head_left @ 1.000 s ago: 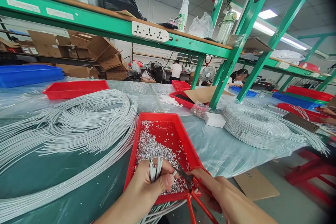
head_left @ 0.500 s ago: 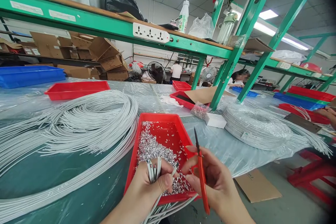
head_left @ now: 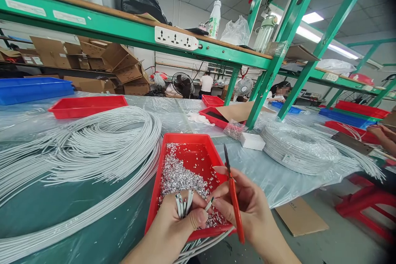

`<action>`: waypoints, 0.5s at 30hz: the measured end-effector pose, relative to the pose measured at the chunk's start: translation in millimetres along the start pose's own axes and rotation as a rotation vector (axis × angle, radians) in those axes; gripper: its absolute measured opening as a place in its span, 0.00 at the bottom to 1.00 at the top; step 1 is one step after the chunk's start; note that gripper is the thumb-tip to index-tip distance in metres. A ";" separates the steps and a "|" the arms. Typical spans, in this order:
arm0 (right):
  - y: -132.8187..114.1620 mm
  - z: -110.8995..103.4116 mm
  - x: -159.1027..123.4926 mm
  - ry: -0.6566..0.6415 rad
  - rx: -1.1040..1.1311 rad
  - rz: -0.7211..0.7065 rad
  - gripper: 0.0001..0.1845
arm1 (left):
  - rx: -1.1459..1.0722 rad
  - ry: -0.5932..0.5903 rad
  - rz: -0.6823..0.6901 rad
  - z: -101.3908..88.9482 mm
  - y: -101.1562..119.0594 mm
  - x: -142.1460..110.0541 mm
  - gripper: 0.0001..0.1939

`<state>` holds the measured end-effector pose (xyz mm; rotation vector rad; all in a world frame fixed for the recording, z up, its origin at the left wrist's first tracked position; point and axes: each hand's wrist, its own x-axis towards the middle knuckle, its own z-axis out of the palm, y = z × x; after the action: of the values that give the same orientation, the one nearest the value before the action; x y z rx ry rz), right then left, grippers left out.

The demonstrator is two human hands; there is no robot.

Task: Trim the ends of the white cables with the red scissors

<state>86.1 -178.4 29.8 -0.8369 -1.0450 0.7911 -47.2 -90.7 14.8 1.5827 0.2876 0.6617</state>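
Observation:
My left hand [head_left: 177,225] is closed round a bunch of white cable ends [head_left: 183,204] that stick up above my fingers. One cable end [head_left: 209,204] juts out sideways, and my right hand's fingertips pinch it. My right hand [head_left: 247,206] also grips red-handled scissors [head_left: 232,198], blades shut and pointing up. Both hands hover over the near end of a red tray [head_left: 185,140] holding a heap of silver foil scraps [head_left: 177,175]. More cables [head_left: 198,247] hang below the tray's front edge.
A big coil of white cables [head_left: 93,144] lies left of the tray, another coil [head_left: 300,144] to the right. A white box [head_left: 252,141], red and blue trays and green shelf posts [head_left: 272,62] stand beyond. Another person's hand [head_left: 382,134] works at far right.
The scissors went from cutting low at the tray's edge to upright in my right palm, blades shut. My right fingers then closed in on a cable end held out by my left hand.

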 end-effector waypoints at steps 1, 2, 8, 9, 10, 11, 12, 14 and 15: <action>1.0 -0.4 0.5 -0.045 0.004 -0.018 0.23 | -0.040 -0.009 -0.011 0.2 -1.2 -0.1 0.21; 2.0 -1.1 1.2 -0.101 0.020 -0.041 0.23 | -0.080 -0.045 -0.027 0.6 -2.8 -0.2 0.20; 7.2 -11.1 14.5 -0.080 -0.176 -0.029 0.24 | -0.097 -0.247 -0.104 4.4 -10.5 2.7 0.23; 8.7 -14.5 18.4 -0.027 -0.262 -0.043 0.24 | -0.068 -0.212 -0.094 4.8 -10.5 3.5 0.23; 10.6 -18.4 22.3 0.024 -0.336 -0.060 0.25 | -0.033 -0.171 -0.079 4.9 -10.2 4.1 0.23; 12.5 -22.6 26.0 0.066 -0.401 -0.072 0.25 | -0.003 -0.124 -0.071 4.7 -9.7 4.6 0.23; 14.1 -26.8 29.2 0.087 -0.447 -0.076 0.25 | 0.018 -0.070 -0.072 4.3 -9.1 4.9 0.24; 15.2 -34.0 32.7 0.081 -0.470 -0.079 0.22 | 0.016 0.021 -0.081 2.8 -7.8 4.8 0.26; 14.5 -36.6 32.9 0.066 -0.454 -0.077 0.22 | 0.002 0.050 -0.079 1.9 -7.1 4.7 0.27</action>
<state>128.3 -150.7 20.4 -1.1908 -1.2101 0.4603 -41.0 -88.7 9.0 1.5505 0.3864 0.6410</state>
